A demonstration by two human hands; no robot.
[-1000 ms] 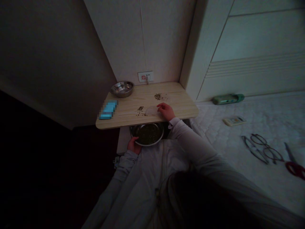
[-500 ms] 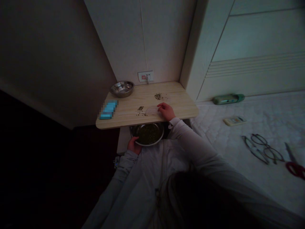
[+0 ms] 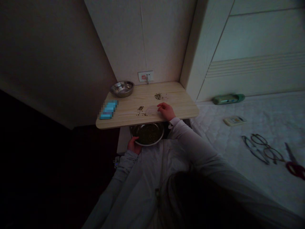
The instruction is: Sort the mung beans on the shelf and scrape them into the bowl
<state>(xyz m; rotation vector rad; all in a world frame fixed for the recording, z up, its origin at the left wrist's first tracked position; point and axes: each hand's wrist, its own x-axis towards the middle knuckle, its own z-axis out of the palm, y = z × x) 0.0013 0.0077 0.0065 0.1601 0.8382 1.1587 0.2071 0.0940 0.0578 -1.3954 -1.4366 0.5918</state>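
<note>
My left hand grips the near left rim of a metal bowl, thumb over the edge. Dark green grains like small beans fill the bowl, which sits just below the front edge of the wooden tabletop. Above the board, my right hand is closed, its fingertips on a thin see-through sheet with a rounded edge. Left of that sheet lies a small scatter of grains. Farther back is another little pile, with paler bits beside it.
An empty steel bowl stands at the tabletop's back left, behind a blurred-out phone. A wall socket is behind. On the white bed at right lie a green bottle, a remote, glasses and red-handled scissors.
Hardly anything differs. Both hands, the bowl and the grain piles keep their places; the see-through sheet shifts at most very slightly at my right fingertips.
</note>
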